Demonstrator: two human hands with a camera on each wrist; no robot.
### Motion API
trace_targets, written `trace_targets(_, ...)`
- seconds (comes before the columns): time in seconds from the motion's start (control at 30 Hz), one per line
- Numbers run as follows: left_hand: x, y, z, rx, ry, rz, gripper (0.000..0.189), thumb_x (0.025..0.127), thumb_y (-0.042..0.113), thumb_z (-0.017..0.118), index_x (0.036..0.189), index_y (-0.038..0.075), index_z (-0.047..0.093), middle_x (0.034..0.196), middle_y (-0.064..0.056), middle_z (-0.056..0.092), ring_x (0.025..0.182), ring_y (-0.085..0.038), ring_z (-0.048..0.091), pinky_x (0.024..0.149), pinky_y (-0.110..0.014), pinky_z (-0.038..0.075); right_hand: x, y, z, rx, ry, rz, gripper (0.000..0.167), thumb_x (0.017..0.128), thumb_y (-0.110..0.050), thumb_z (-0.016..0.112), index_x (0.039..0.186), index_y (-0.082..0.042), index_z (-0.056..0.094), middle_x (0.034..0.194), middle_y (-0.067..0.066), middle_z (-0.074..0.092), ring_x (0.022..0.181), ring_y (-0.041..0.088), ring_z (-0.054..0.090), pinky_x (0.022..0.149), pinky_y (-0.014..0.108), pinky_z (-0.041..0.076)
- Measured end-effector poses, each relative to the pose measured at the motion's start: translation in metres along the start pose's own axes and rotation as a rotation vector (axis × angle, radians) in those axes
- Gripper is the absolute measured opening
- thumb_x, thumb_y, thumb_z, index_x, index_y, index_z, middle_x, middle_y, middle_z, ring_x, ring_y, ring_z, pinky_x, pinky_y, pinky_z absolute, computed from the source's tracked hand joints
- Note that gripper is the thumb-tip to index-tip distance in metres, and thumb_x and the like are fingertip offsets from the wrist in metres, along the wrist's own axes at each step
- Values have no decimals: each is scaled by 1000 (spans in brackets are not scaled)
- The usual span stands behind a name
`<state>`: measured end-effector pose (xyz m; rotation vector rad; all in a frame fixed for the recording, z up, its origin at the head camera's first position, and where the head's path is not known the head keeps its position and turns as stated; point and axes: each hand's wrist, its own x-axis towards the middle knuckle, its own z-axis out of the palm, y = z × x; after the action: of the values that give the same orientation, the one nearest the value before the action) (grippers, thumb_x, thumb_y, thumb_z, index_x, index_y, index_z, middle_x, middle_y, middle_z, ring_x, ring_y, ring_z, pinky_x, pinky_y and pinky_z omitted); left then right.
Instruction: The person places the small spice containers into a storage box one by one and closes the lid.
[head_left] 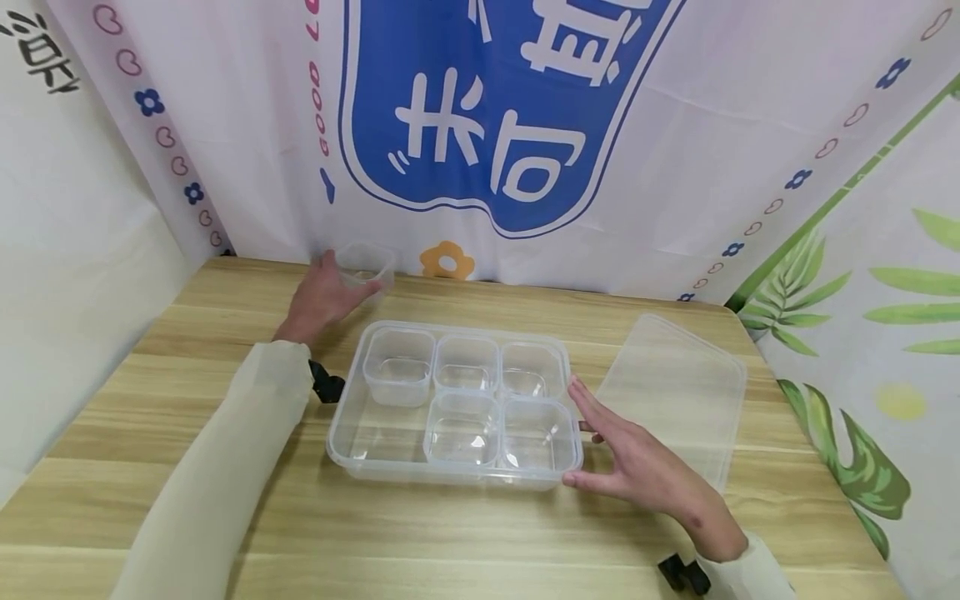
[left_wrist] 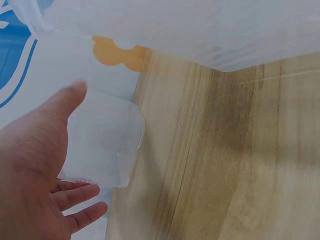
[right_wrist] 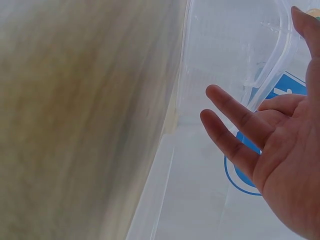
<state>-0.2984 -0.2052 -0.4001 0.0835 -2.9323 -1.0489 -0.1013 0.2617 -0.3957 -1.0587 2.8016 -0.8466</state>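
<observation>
At the back left of the table, my left hand (head_left: 324,292) holds a small clear plastic container (head_left: 367,265) between thumb and fingers. The left wrist view shows this container (left_wrist: 105,140) with the thumb along one side and the fingers at the other. A larger clear plastic box (head_left: 375,446) lies in the middle, with several small containers (head_left: 465,429) set in it in two rows. Its front left spot holds no container. At the box's right end, my right hand (head_left: 637,458) is spread, index fingertip and thumb tip right at the rim.
A flat translucent lid (head_left: 686,392) lies on the wooden table (head_left: 390,542) to the right, partly behind my right hand. A printed white cloth (head_left: 262,183) hangs along the table's back edge, close behind the small container. More printed cloth borders the sides.
</observation>
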Motion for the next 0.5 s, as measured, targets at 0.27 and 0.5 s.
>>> trace_targets(0.27, 3, -1, -2, 11, 19, 48, 95, 92, 58, 71, 147, -11, 34, 135, -32, 45, 121, -49, 47, 103, -66, 42, 0, 0, -1, -3, 6, -9, 106, 89, -42, 81, 165, -8, 16, 168, 18, 18, 116, 22, 65, 97, 47, 54)
trace_targets(0.5, -3, 0, -3, -5, 26, 66, 89, 92, 57, 71, 143, -8, 39, 128, -27, 49, 115, -45, 51, 99, -64, 46, -1, 0, -1, 9, 0, 6, 106, 90, -44, 80, 165, -8, 15, 168, 17, 16, 118, 25, 64, 98, 48, 53)
